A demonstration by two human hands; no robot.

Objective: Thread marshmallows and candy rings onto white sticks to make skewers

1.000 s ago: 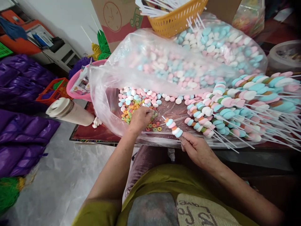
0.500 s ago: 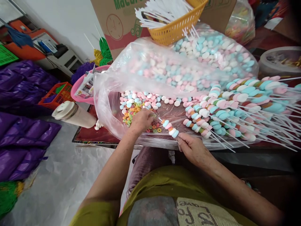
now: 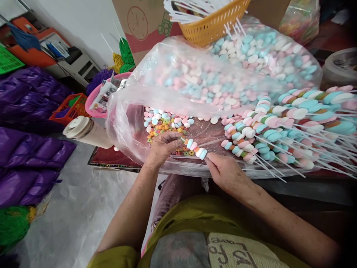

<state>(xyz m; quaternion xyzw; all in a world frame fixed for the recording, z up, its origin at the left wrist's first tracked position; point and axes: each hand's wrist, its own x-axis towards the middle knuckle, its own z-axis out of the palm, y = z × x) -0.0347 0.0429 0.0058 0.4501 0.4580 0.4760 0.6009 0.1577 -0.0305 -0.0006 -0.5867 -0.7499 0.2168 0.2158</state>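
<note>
My right hand point(image 3: 227, 171) is closed round the lower end of a candy skewer point(image 3: 196, 147), a thin stick threaded with flat pink, white and blue marshmallow-like sweets. An orange ring sits near its tip. At that tip, my left hand point(image 3: 163, 149) pinches with thumb and forefinger at the ring. Below and behind my left hand lies a pile of small coloured cereal rings point(image 3: 164, 126). Loose pastel sweets point(image 3: 156, 114) lie just beyond them. To the right, finished-looking skewers point(image 3: 270, 134) are stacked with their bare white sticks pointing right.
A large clear plastic bag point(image 3: 178, 82) of pastel sweets spreads over the dark red table point(image 3: 111, 158). Behind it stand a yellow basket point(image 3: 214, 28) of white sticks and a cardboard box point(image 3: 139, 41). On the left are a pink basket point(image 3: 93, 98) and a lidded cup point(image 3: 86, 132).
My left hand has come back from the ring pile to the skewer's tip, where an orange ring now shows. The skewer and right hand have shifted slightly left and up.
</note>
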